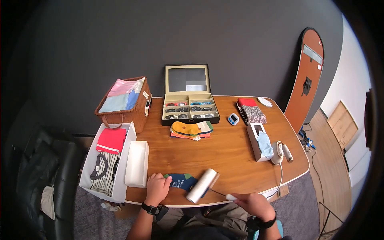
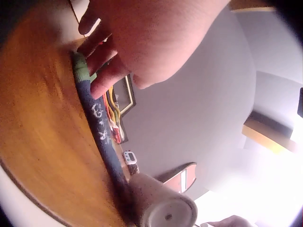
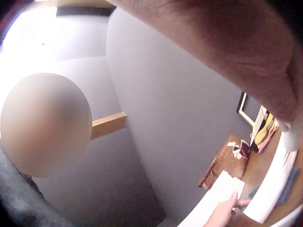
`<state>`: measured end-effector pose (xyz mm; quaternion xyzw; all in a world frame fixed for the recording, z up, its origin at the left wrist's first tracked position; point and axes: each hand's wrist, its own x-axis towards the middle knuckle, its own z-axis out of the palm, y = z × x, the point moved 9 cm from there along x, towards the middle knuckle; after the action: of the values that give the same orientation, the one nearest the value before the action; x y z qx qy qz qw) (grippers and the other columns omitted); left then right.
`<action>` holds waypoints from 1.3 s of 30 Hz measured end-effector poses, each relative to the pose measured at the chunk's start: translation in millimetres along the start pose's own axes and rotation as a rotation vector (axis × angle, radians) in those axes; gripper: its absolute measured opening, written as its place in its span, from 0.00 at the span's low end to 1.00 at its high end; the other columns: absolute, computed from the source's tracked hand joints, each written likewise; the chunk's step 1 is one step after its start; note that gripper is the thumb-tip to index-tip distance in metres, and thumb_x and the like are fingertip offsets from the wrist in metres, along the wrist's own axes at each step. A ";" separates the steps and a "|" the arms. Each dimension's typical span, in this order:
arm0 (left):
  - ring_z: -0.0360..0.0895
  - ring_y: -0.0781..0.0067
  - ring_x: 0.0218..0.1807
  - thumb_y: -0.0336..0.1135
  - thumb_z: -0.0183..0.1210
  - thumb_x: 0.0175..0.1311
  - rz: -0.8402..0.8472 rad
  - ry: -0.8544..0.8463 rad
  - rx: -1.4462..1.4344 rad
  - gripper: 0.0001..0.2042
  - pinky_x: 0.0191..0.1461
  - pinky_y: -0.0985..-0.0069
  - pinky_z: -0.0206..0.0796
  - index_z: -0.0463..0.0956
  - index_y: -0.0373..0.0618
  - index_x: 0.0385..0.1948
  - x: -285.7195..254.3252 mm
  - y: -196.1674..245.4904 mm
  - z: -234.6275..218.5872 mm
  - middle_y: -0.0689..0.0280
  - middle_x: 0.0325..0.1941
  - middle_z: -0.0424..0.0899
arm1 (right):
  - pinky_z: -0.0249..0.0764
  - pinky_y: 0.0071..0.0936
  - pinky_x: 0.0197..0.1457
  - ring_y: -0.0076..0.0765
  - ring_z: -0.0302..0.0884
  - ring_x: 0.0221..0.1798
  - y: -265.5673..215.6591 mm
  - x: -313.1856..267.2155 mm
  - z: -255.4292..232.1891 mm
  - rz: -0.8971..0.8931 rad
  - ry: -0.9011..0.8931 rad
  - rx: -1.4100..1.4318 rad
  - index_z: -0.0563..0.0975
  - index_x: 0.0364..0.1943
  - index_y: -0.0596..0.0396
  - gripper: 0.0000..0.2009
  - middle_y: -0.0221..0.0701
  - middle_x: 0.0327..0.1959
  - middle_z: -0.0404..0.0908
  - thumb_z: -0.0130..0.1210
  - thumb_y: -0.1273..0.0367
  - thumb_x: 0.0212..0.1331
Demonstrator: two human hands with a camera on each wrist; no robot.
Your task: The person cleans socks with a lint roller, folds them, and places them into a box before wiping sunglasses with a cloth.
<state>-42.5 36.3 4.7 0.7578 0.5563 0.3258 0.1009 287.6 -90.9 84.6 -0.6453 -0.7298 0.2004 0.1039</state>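
Note:
A navy sock [image 1: 180, 181] with green heel and toe and white lettering lies flat near the table's front edge. My left hand [image 1: 158, 187] rests its fingertips on the sock's left end; the left wrist view shows the fingers [image 2: 108, 78] reaching down onto the green part. My right hand [image 1: 256, 205] grips the white handle [image 1: 231, 197] of a lint roller. The roller's white paper cylinder [image 1: 203, 185] lies across the sock's right end, covering it. From the right wrist, the roller [image 3: 271, 189] appears at the lower right, over the sock.
Folded socks [image 1: 191, 129] lie before an open glasses case [image 1: 218, 117]. Left stand a wicker basket [image 1: 138, 116], a white bin of clothes [image 1: 130, 146] and a narrow white box [image 1: 137, 164]. Right are a timer [image 1: 233, 119], folded cloths [image 1: 255, 114], a tissue-like box [image 1: 256, 144] and a corded device [image 1: 277, 154].

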 end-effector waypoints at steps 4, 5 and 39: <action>0.75 0.53 0.38 0.41 0.58 0.69 -0.032 0.030 -0.067 0.17 0.45 0.56 0.66 0.84 0.41 0.21 0.3 2.2 1.3 0.58 0.27 0.77 | 0.79 0.45 0.39 0.55 0.83 0.36 -26.6 1.3 0.1 0.035 0.010 -0.050 0.83 0.55 0.39 0.16 0.44 0.31 0.85 0.58 0.57 0.65; 0.75 0.53 0.38 0.41 0.58 0.69 -0.033 0.028 -0.066 0.17 0.45 0.56 0.66 0.84 0.41 0.21 1.0 2.5 1.4 0.58 0.27 0.77 | 0.79 0.47 0.38 0.56 0.83 0.35 -23.8 7.4 8.3 0.115 -0.014 -0.095 0.83 0.55 0.38 0.16 0.45 0.30 0.84 0.57 0.55 0.66; 0.77 0.45 0.47 0.42 0.71 0.55 -0.235 -0.032 0.033 0.17 0.49 0.54 0.70 0.78 0.40 0.39 -7.0 -16.3 14.4 0.53 0.40 0.79 | 0.78 0.49 0.46 0.60 0.84 0.43 135.7 124.8 14.9 0.368 0.725 0.136 0.81 0.52 0.59 0.15 0.53 0.39 0.84 0.55 0.65 0.69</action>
<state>-47.6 38.9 -17.3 0.6941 0.6448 0.2904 0.1347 385.5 41.3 0.0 -0.7855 -0.5035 0.0230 0.3591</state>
